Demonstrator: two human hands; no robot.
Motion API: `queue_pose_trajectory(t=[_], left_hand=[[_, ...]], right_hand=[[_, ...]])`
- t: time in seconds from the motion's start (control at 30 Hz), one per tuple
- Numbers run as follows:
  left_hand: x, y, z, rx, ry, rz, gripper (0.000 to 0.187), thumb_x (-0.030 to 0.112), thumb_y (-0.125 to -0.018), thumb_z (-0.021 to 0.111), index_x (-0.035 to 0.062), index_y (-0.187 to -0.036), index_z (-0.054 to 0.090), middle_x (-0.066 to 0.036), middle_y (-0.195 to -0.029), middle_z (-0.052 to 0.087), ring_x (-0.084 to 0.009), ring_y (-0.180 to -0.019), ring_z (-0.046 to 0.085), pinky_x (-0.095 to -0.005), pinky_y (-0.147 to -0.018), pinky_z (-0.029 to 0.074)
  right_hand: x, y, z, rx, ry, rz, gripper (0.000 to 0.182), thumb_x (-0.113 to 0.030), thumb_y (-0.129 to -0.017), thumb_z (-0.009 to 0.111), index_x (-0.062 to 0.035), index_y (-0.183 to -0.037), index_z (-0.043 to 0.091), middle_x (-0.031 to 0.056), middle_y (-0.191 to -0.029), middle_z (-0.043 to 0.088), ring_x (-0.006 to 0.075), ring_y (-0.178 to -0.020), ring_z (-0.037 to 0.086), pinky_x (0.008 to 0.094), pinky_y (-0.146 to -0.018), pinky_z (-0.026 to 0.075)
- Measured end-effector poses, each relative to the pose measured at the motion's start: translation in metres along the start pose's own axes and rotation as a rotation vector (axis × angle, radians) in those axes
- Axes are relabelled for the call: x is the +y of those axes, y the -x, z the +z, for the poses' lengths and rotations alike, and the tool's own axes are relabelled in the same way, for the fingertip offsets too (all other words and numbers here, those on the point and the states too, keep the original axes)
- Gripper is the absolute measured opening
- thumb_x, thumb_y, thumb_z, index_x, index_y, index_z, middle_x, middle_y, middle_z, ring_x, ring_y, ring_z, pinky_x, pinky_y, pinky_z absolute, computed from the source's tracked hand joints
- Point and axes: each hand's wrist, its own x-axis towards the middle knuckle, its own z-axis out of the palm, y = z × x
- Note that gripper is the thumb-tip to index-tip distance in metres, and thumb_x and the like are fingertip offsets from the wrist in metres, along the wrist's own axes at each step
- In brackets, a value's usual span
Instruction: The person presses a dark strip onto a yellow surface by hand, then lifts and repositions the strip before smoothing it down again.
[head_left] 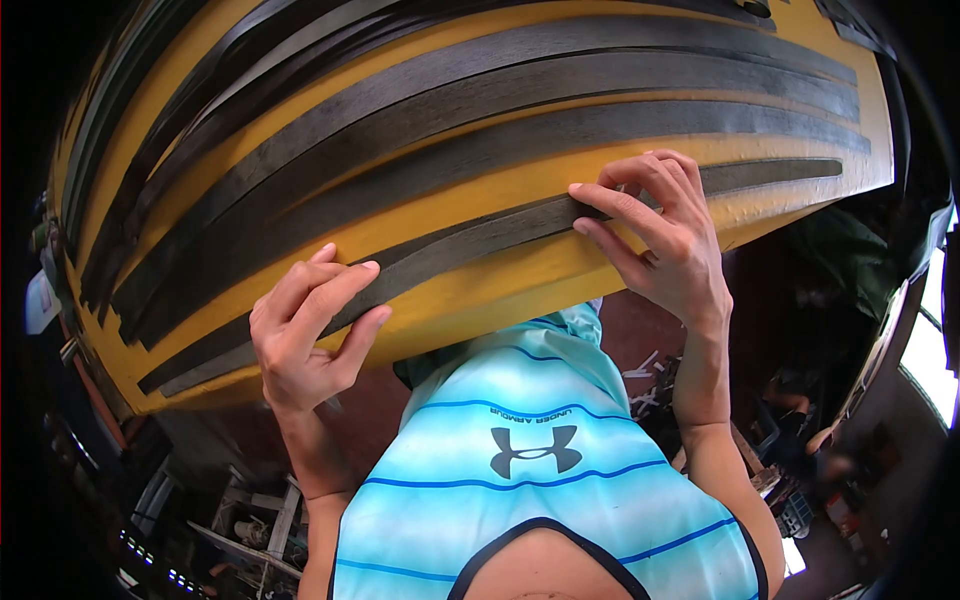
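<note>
A long dark strip point(480, 238) lies along the near edge of the yellow table point(500, 283), over another dark strip that shows along its far side. My left hand point(315, 325) pinches the strip left of centre, thumb at its near edge and fingers on top. Farther right, my right hand point(655, 225) pinches the same strip between thumb and index finger, with the other fingers curled above. The strip runs on past both hands, to the lower left and to the right end of the table.
Several more dark strips point(430, 165) lie in curved rows across the table beyond. White scraps point(640, 368) are on the floor under the near edge. A wooden frame point(262, 525) stands at the lower left. Part of another person point(790, 400) shows at the lower right.
</note>
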Motion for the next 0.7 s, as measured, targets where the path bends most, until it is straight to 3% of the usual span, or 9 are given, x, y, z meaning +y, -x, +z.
queue_pose_trajectory(t=[0.7], left_hand=[[-0.001, 0.000, 0.002, 0.006, -0.014, -0.024, 0.040, 0.004, -0.069, 0.091, 0.0056, -0.108, 0.082, -0.009, -0.086, 0.072, -0.0260, -0.073, 0.070, -0.0432, -0.094, 0.063]], right_hand=[[0.002, -0.006, -0.010, -0.087, 0.014, 0.007, 0.032, -0.013, -0.083, 0.087, -0.0129, -0.114, 0.079, 0.0028, -0.106, 0.069, 0.0232, -0.095, 0.065, 0.0443, -0.102, 0.046]])
